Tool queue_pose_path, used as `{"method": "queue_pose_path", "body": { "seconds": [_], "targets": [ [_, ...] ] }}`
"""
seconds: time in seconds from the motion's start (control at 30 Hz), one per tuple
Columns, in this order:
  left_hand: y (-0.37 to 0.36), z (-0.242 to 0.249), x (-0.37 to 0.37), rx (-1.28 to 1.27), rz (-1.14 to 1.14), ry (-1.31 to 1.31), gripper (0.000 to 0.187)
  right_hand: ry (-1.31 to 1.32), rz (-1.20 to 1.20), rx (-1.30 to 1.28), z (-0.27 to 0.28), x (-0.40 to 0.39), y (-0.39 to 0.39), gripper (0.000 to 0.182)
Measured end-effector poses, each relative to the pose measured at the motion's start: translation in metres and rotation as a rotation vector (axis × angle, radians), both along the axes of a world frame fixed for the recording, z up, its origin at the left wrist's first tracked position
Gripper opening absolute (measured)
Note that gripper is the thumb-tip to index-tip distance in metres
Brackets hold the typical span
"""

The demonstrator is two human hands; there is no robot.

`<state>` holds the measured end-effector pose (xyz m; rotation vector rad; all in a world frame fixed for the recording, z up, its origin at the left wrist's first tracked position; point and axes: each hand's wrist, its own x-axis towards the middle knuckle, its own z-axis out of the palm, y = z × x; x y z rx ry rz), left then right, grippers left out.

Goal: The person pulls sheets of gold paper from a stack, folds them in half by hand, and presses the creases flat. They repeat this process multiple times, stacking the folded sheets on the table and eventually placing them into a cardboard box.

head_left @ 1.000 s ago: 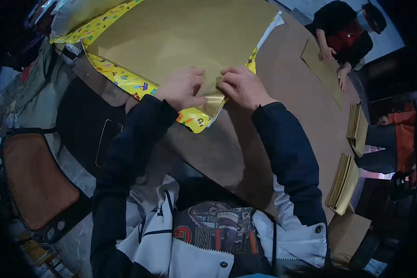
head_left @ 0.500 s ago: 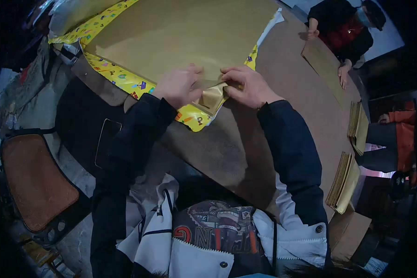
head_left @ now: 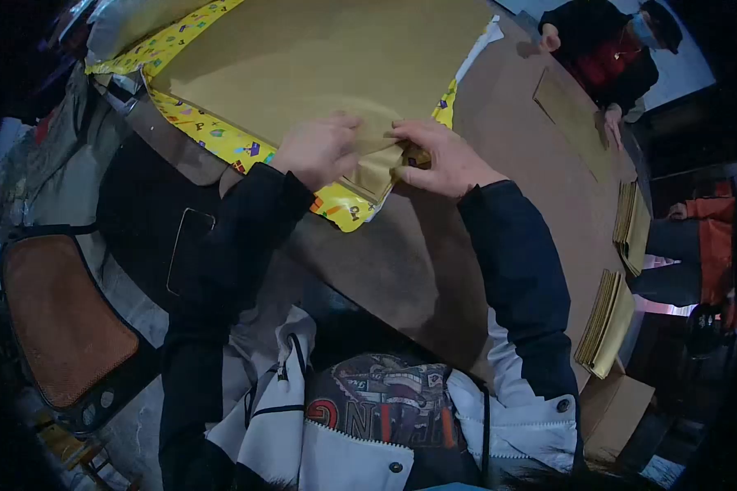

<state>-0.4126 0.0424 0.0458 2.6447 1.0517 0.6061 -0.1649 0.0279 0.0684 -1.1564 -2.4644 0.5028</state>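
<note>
My brown table (head_left: pixel 499 172) curves beneath the work, with a mesh-backed chair (head_left: pixel 70 319) to the left and a co-worker (head_left: pixel 606 45) across at upper right. My left hand (head_left: pixel 319 151) rests, fingers bent, on the brown paper (head_left: pixel 327 65) before me; my right hand (head_left: pixel 442 159) curves about its raised, creased corner. I can't tell whether either grips. Smooth and matte, the paper lies on glossy yellow printed wrapping (head_left: pixel 209 135).

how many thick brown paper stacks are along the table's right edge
2: an upper stack and a lower stack, the latter just above the cardboard box in view. More may be hidden.
</note>
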Motion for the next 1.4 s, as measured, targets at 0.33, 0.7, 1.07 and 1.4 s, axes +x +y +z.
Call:
{"method": "queue_pose_path", "body": {
  "seconds": [0.33, 0.7, 1.07, 1.4],
  "targets": [
    [0.002, -0.012, -0.002, -0.009, 0.012, -0.047, 0.026, 0.122, -0.068, -0.144, -0.012, 0.009, 0.007, 0.037],
    [0.000, -0.004, -0.002, -0.075, 0.000, -0.026, 0.030, 0.120, -0.086, -0.242, -0.008, 0.006, 0.009, 0.036],
    [0.005, -0.013, -0.002, -0.069, -0.034, -0.043, 0.028, 0.032, -0.102, -0.175, -0.001, 0.002, 0.005, 0.045],
    [-0.002, 0.005, 0.000, -0.084, -0.012, -0.070, 0.024, -0.027, -0.043, -0.063, -0.012, 0.001, 0.000, 0.076]
  ]
}}
